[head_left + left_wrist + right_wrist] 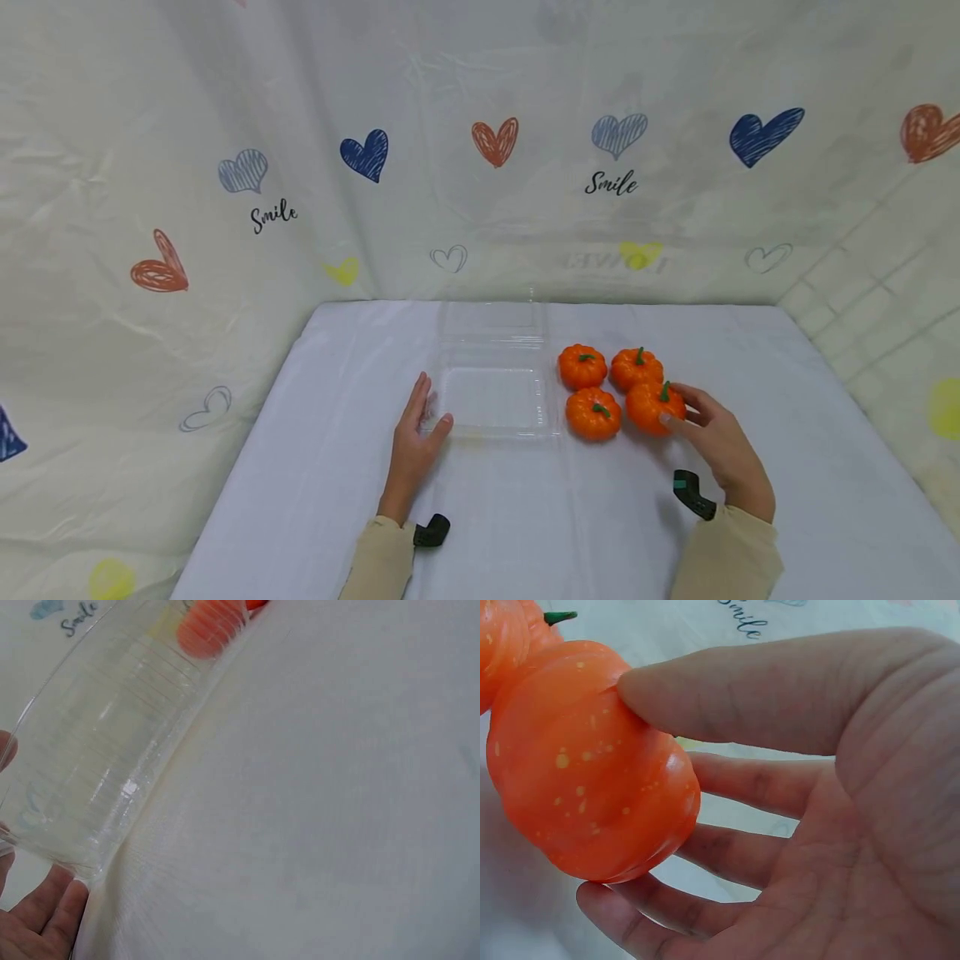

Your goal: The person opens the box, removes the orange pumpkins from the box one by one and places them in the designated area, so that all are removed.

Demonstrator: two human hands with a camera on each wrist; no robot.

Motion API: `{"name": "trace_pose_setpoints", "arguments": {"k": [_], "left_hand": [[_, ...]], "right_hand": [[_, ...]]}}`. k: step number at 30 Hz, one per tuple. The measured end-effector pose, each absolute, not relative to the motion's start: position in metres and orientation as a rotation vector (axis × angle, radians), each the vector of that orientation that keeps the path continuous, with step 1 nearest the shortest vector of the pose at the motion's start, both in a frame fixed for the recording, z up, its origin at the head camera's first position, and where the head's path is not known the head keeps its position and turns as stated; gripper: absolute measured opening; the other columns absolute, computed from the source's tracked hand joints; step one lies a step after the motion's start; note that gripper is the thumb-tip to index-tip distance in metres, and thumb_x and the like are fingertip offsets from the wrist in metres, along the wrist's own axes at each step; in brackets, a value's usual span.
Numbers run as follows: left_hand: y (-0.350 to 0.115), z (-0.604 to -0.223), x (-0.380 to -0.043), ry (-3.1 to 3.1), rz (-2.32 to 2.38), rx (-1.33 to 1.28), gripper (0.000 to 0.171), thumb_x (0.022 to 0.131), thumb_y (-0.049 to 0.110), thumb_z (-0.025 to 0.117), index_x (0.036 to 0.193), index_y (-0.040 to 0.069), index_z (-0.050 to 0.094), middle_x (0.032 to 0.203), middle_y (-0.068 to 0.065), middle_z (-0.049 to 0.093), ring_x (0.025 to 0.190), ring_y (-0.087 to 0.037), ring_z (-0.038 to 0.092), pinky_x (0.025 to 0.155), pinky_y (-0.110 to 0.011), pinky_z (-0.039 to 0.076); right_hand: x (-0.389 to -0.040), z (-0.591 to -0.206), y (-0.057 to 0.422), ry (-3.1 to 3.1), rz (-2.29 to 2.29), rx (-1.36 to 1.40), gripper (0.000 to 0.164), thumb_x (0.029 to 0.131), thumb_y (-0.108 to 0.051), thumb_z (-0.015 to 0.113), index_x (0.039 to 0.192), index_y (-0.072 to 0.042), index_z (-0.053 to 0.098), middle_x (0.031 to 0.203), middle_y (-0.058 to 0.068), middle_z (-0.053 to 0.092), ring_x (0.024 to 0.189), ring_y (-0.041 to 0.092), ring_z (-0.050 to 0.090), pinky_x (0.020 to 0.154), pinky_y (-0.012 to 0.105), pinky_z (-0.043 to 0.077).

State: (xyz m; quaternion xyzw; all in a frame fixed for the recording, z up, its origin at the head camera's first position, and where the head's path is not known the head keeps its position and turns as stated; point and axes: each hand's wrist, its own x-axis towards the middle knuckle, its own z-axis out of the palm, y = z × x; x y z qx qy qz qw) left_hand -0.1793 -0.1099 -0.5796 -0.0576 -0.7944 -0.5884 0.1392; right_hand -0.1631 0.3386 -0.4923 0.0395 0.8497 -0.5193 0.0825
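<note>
A small orange toy pumpkin (656, 408) with a green stem is gripped by my right hand (723, 446). In the right wrist view the thumb presses on one side of the pumpkin (592, 772), while the other fingers curl against the opposite side. Three similar pumpkins sit beside it: one at front left (593, 415), one at back left (582, 367), one at back right (636, 368). My left hand (416, 446) touches the left side of a clear plastic clamshell box (491, 433), its fingers fairly straight. The box's lid (492, 321) stands open toward the back.
A white cloth covers the table (510, 525). Behind it hangs a pale sheet (555, 217) printed with hearts and "Smile". A dark wrist mount (432, 531) is strapped on the left sleeve, another mount (693, 494) on the right.
</note>
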Motion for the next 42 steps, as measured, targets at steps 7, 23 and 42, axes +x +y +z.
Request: {"name": "trace_pose_setpoints", "arguments": {"k": [7, 23, 42], "left_hand": [[-0.111, -0.578, -0.178, -2.296, -1.691, -0.190, 0.075, 0.103, 0.020, 0.073, 0.167, 0.007, 0.036, 0.175, 0.008, 0.028, 0.153, -0.025, 0.043, 0.123, -0.046, 0.035], [-0.096, -0.548, -0.164, -2.261, -1.768, -0.137, 0.072, 0.102, 0.004, 0.070, 0.165, 0.003, 0.037, 0.174, -0.011, 0.029, 0.151, -0.041, 0.042, 0.124, -0.053, 0.032], [-0.097, -0.580, -0.174, -2.276, -1.729, -0.218, 0.076, 0.104, 0.025, 0.071, 0.168, 0.008, 0.034, 0.177, -0.002, 0.024, 0.155, -0.025, 0.039, 0.125, -0.051, 0.033]], "right_hand": [[-0.166, -0.494, 0.339, 2.517, -1.487, 0.102, 0.074, 0.107, -0.025, 0.066, 0.166, 0.000, 0.030, 0.171, 0.031, 0.019, 0.149, 0.060, 0.024, 0.116, 0.079, 0.028], [-0.170, -0.493, 0.340, 2.434, -1.418, 0.092, 0.077, 0.104, -0.012, 0.062, 0.165, 0.006, 0.019, 0.171, 0.036, 0.007, 0.150, 0.067, 0.013, 0.118, 0.079, 0.020], [-0.157, -0.474, 0.344, 2.570, -1.291, 0.222, 0.089, 0.112, -0.049, 0.043, 0.170, -0.005, -0.008, 0.170, 0.039, -0.002, 0.151, 0.065, 0.009, 0.115, 0.083, 0.020]]}}
